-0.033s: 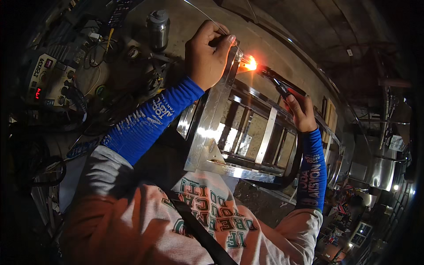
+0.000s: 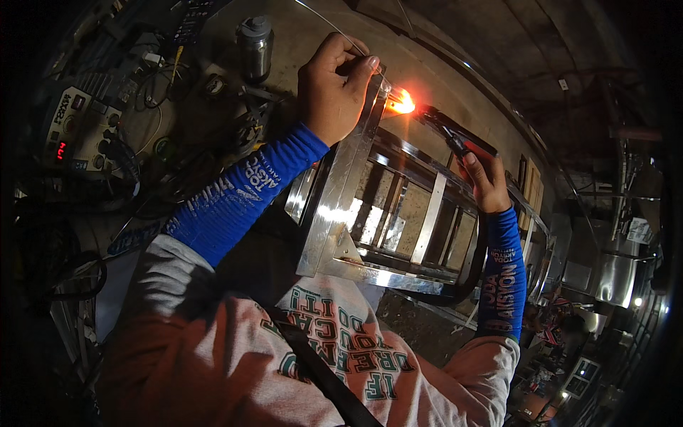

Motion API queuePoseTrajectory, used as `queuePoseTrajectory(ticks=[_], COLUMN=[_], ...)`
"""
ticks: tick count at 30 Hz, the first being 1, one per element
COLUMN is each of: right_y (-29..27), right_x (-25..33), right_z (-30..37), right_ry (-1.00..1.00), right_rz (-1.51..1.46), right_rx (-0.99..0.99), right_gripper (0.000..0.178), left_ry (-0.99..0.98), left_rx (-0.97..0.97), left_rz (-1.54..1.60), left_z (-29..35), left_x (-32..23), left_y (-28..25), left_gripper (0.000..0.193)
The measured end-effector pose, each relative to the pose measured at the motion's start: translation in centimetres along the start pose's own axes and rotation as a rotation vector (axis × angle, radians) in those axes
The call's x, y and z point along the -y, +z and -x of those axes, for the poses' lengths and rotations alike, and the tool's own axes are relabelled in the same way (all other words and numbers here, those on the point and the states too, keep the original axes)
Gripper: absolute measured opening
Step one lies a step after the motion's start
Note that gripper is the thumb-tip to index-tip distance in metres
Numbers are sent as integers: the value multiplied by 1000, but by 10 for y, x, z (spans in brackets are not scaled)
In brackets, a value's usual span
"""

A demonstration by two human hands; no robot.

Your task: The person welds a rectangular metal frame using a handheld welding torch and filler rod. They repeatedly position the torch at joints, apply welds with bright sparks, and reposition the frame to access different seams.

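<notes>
In the head view, my left hand (image 2: 329, 96) pinches a thin metal filler rod (image 2: 334, 27) between thumb and fingers, at the upper corner of a shiny metal frame (image 2: 334, 203). The rod's lower end points down toward a bright orange glow (image 2: 402, 102) at that corner. My right hand (image 2: 487, 183) is closed around a black welding torch (image 2: 455, 142), whose tip faces the glow from the right. Glare hides the exact spot where rod, torch and metal meet. The frame, built of square tubes with cross bars, lies in front of my body.
To the left stands a welding machine (image 2: 71, 132) with a lit red display and tangled cables (image 2: 124, 160). A dark drinking bottle (image 2: 255, 53) is on the floor beyond my left arm. Wooden planks (image 2: 531, 183) lie past my right hand. Assorted clutter (image 2: 555, 334) sits at the lower right.
</notes>
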State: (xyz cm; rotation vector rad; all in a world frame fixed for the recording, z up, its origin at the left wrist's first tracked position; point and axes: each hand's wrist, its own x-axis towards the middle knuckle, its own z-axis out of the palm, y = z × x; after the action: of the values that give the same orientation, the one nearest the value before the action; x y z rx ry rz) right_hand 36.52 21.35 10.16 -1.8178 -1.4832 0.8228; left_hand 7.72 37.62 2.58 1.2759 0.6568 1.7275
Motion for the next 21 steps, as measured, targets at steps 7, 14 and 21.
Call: queuePoseTrajectory(ticks=[7, 14, 21], right_y=[-17, -6, 3], right_x=[-8, -7, 15], right_z=[-8, -4, -9], right_ry=[117, 63, -57], right_rz=[37, 130, 144], right_rx=[40, -24, 11], right_gripper=[58, 55, 55], left_ry=[27, 25, 18], left_rx=[8, 15, 10], left_rz=[-59, -59, -70], left_z=[-5, -4, -4], left_x=[-1, -1, 1], left_y=[-1, 0, 0], left_gripper=[11, 11, 12])
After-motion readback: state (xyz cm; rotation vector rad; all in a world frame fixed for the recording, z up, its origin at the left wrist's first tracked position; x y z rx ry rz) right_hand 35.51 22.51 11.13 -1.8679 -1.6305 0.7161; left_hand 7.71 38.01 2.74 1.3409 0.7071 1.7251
